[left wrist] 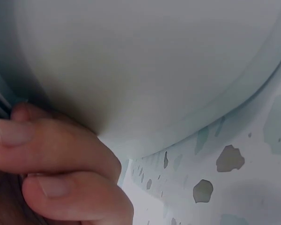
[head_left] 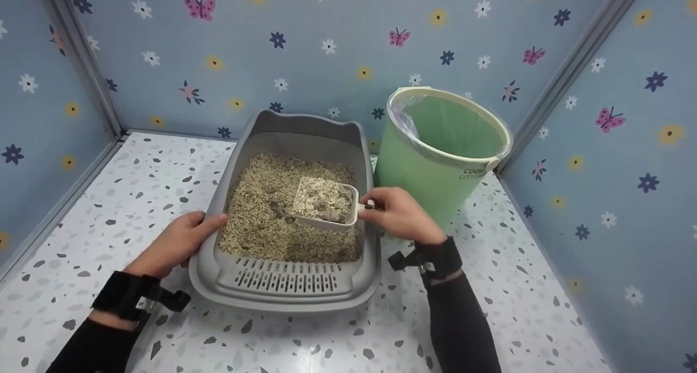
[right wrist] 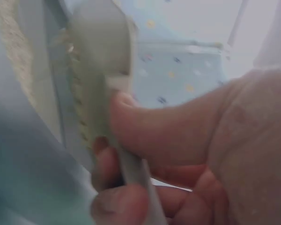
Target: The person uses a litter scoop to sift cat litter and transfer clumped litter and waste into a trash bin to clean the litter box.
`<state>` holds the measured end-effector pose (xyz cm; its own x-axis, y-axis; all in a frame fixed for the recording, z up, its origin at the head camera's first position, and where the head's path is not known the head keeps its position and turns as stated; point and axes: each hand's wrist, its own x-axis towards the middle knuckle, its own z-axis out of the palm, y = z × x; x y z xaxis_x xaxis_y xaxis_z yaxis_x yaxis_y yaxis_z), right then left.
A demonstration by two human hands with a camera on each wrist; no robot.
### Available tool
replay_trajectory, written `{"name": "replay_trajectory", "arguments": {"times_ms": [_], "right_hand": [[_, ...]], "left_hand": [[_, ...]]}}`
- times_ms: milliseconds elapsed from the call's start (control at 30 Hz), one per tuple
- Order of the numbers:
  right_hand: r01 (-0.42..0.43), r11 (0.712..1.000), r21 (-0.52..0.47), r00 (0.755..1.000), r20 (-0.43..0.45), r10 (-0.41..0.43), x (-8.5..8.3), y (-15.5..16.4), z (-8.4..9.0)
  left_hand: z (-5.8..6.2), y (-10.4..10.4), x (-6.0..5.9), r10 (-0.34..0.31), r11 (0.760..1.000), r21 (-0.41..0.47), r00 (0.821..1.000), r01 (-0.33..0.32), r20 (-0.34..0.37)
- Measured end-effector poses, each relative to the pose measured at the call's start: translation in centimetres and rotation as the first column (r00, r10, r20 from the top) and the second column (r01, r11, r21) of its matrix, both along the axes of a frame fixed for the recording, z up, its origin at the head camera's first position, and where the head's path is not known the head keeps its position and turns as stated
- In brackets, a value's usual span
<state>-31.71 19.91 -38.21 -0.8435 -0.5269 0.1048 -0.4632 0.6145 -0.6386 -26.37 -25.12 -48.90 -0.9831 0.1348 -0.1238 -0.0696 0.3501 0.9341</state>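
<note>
A grey litter box (head_left: 294, 302) stands on the speckled surface, its bed of tan pellet litter (head_left: 256, 234) darker in patches. My left hand (head_left: 179, 239) grips the box's left rim, thumb on top; in the left wrist view curled fingers (left wrist: 75, 154) lie against the box's pale outer side (left wrist: 154, 70). Over the right part of the litter, my right hand (head_left: 400, 212) holds a white litter scoop (head_left: 326, 224) by its handle. Pellets and greyish clumps fill the scoop. The right wrist view shows the thumb (right wrist: 150, 131) pressed on the handle, with fingers wrapped round from below.
Behind my right hand, close to the box's right side, stands a green bin (head_left: 419, 182) with a cream rim and a clear liner (head_left: 405, 117). Blue flower-patterned panels (head_left: 305, 62) enclose the back and both sides. A slotted ledge (head_left: 286, 280) forms the box's front.
</note>
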Motion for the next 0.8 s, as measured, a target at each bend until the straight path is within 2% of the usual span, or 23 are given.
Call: {"name": "replay_trajectory", "arguments": {"times_ms": [67,200,367,533,667,800], "right_hand": [[-0.005,1.000,0.009,1.000,0.007,0.005,-0.01,-0.05,-0.03],[0.035,0.999,0.016,0.999,0.020,-0.036,0.35,0.59,0.19],[0.000,1.000,0.031,1.000,0.005,0.000,0.27,0.14,0.20],[0.047,0.998,0.028,0.999,-0.014,-0.047,0.61,0.78,0.53],[0.012,0.999,0.047,1.000,-0.013,-0.011,0.25,0.51,0.47],[0.045,0.999,0.032,0.999,-0.017,-0.044,0.23,0.49,0.54]], "left_hand": [[0.02,0.05,-0.06,-0.002,1.000,0.002,1.000,0.002,0.005],[0.16,0.15,-0.21,-0.013,1.000,-0.004,1.000,0.013,0.004],[0.27,0.14,-0.30,-0.013,1.000,0.003,1.000,0.013,0.000],[0.27,0.16,-0.34,-0.014,1.000,0.001,1.000,0.014,-0.007],[0.20,-0.02,-0.19,-0.007,1.000,0.000,1.000,0.007,0.000],[0.16,-0.25,-0.17,-0.008,1.000,-0.002,1.000,0.008,0.007]]}}
